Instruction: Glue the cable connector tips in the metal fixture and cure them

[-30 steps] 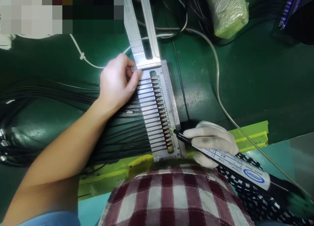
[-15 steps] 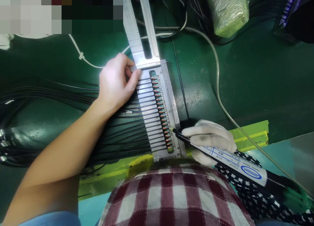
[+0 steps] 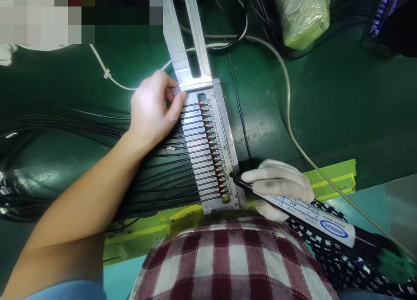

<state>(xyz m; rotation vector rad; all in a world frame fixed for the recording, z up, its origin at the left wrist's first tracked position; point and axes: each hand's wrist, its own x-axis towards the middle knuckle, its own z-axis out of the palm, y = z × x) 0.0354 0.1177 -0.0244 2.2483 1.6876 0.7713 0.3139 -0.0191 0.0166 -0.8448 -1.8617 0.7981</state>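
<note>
My bare left hand (image 3: 156, 102) pinches the upper left edge of a metal fixture (image 3: 198, 156) between thumb and fingers. In the fixture's slot sits a row of small green connector boards (image 3: 214, 147) with orange wire ends. Black cables (image 3: 176, 172) run from them to the left, some passing under my left wrist. My right hand (image 3: 280, 185), in a white glove, is closed around a black dispensing syringe (image 3: 302, 215) with a white and blue label. Its narrow tip points left, just by the lower boards; whether it touches them I cannot tell.
A slotted metal frame (image 3: 195, 35) rises behind the fixture. A pale cable (image 3: 288, 100) curves across the green table (image 3: 325, 104). At the back are a plastic-wrapped roll (image 3: 302, 18) and a purple-lit device (image 3: 382, 13). Yellow-green edging (image 3: 339, 178) lines the front.
The syringe tip has shifted very slightly down along the row of boards. My left hand keeps its grip at the same spot on the fixture.
</note>
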